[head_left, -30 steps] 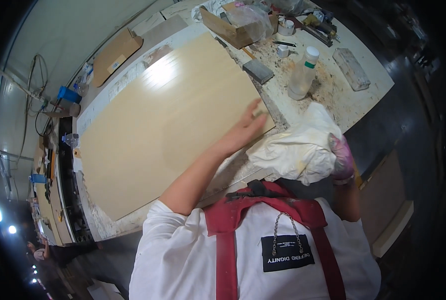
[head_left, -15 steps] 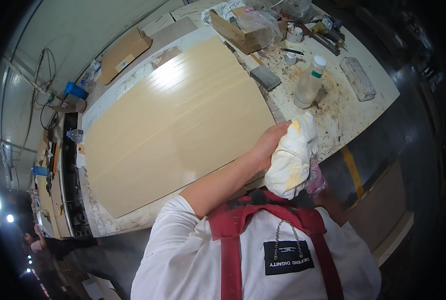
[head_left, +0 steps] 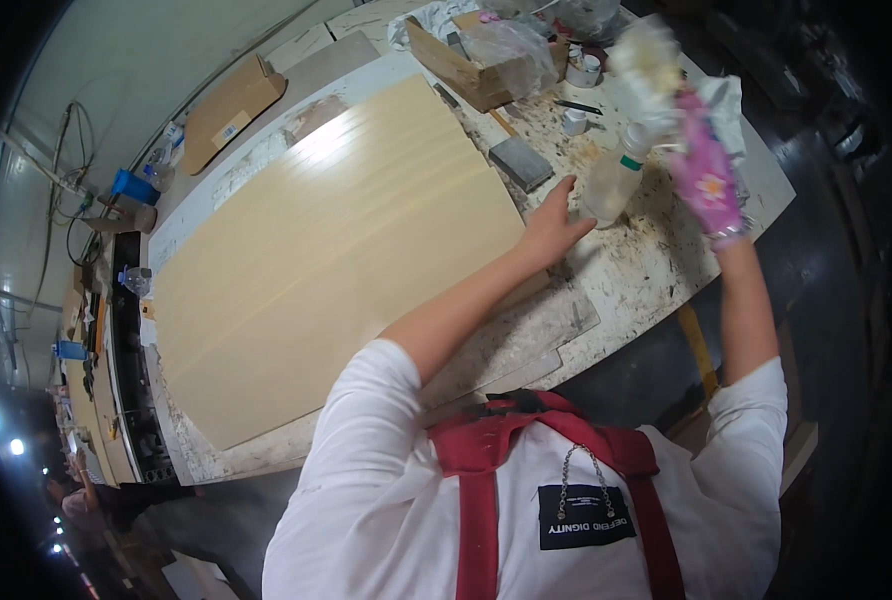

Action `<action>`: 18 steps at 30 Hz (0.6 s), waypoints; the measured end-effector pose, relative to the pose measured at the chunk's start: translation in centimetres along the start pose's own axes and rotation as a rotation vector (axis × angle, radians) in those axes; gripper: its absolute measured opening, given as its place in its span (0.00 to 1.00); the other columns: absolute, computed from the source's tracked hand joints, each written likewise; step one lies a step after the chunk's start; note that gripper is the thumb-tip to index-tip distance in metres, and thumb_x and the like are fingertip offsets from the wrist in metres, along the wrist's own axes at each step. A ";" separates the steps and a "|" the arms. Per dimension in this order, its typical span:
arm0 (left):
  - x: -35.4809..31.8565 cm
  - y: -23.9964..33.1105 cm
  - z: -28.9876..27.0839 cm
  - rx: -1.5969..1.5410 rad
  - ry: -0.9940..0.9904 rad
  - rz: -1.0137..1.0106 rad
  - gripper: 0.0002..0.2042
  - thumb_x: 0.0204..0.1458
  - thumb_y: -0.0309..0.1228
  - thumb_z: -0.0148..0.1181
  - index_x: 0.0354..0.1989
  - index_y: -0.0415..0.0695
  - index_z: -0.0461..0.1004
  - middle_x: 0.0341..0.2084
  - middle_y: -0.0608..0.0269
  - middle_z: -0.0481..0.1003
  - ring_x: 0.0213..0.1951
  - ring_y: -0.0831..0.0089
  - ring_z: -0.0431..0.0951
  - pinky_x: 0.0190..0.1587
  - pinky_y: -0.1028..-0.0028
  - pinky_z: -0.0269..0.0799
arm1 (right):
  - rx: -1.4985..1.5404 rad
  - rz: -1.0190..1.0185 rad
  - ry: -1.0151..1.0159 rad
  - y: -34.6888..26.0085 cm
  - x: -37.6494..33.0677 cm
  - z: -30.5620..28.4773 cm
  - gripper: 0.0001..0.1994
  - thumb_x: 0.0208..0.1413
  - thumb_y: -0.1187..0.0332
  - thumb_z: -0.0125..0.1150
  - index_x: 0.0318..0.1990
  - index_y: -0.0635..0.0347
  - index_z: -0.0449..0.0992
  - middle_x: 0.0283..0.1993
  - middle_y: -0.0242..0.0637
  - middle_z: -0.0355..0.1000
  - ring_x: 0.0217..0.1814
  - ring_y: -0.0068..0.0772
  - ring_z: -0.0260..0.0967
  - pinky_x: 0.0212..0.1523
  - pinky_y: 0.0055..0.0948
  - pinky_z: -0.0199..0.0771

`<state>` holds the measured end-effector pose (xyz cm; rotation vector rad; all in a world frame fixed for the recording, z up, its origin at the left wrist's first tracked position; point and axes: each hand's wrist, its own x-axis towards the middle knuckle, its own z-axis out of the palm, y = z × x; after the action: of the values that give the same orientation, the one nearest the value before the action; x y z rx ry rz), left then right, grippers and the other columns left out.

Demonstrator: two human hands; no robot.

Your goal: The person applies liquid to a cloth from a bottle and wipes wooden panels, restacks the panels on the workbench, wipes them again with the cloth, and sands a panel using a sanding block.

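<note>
Bare left hand [head_left: 558, 228] is open, thumb and fingers spread, right by the base of a see-through, cylindrical plastic bottle with a green band [head_left: 612, 188]; can't tell if the thumb touches it. Right hand [head_left: 704, 175], in a pink flower-print glove [head_left: 712, 208], is gripping a crumpled white cloth rag [head_left: 648, 75], pretty blurry, above the table's right side. Left of the bottle there's a blocky grey slab [head_left: 521, 163], just beside a big, flat, glossy beige panel [head_left: 346, 250]. Everything's over a pale, grubby, stain-speckled worktable [head_left: 666, 275]. Further back: an open brown cardboard box [head_left: 446, 68] with crinkly clear plastic [head_left: 511, 52].
</note>
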<state>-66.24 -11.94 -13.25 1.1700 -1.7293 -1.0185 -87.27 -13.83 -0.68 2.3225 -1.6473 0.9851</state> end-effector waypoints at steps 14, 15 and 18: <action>7.1 -3.2 5.7 0.026 -0.221 0.242 0.41 0.34 0.37 0.70 0.59 0.44 0.55 0.51 0.47 0.64 0.51 0.52 0.69 0.53 0.67 0.65 | 0.550 0.249 0.119 -0.5 -4.6 3.0 0.21 0.54 0.70 0.44 0.56 0.65 0.65 0.60 0.47 0.60 0.64 0.40 0.55 0.62 0.32 0.52; 6.5 -0.9 4.5 0.028 -0.221 0.242 0.41 0.34 0.37 0.70 0.59 0.44 0.55 0.51 0.47 0.64 0.51 0.52 0.69 0.53 0.67 0.65 | 0.708 0.413 0.171 -0.7 -5.3 1.8 0.19 0.56 0.70 0.43 0.54 0.66 0.67 0.56 0.45 0.63 0.59 0.37 0.60 0.58 0.30 0.57; 4.4 3.5 2.9 0.282 -0.227 0.336 0.33 0.33 0.35 0.66 0.53 0.50 0.61 0.36 0.50 0.66 0.40 0.54 0.72 0.44 0.60 0.67 | 1.026 0.768 0.416 0.3 -8.7 -1.5 0.14 0.60 0.66 0.42 0.46 0.64 0.70 0.38 0.34 0.71 0.34 0.22 0.70 0.34 0.19 0.70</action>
<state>-71.12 -14.77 -10.33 0.9102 -2.2161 -0.7403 -89.88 -6.34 -4.60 1.5094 -2.1442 2.7585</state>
